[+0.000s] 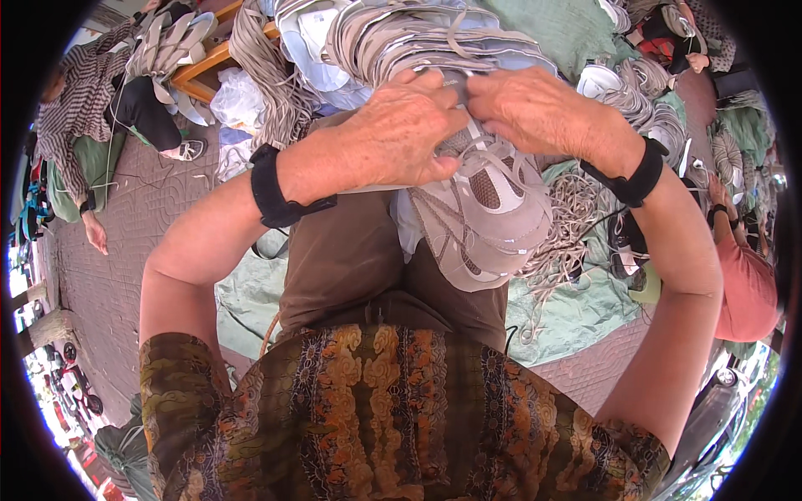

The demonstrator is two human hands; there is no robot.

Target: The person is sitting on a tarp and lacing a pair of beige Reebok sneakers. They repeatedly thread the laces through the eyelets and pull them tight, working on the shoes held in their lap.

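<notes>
A beige-grey shoe upper (489,221) with mesh panels lies toe toward me, in front of my brown-trousered lap. Both hands meet over its lacing area. My left hand (401,125) is closed, with curled fingers gripping the left side of the opening. From the other side my right hand (526,108) pinches it near the tongue, close to the left fingers. A pale lace shows beneath them, but the fingertips are partly hidden. Just beyond the hands lies a thick stack of similar shoe uppers (393,42), with pale blue linings.
Tangled beige laces (576,209) lie at the right on a green sheet (576,313). A hank of laces (263,79) hangs by a wooden frame (200,71) at the left, beside a white plastic bag (238,100). Other people sit on both sides among more uppers.
</notes>
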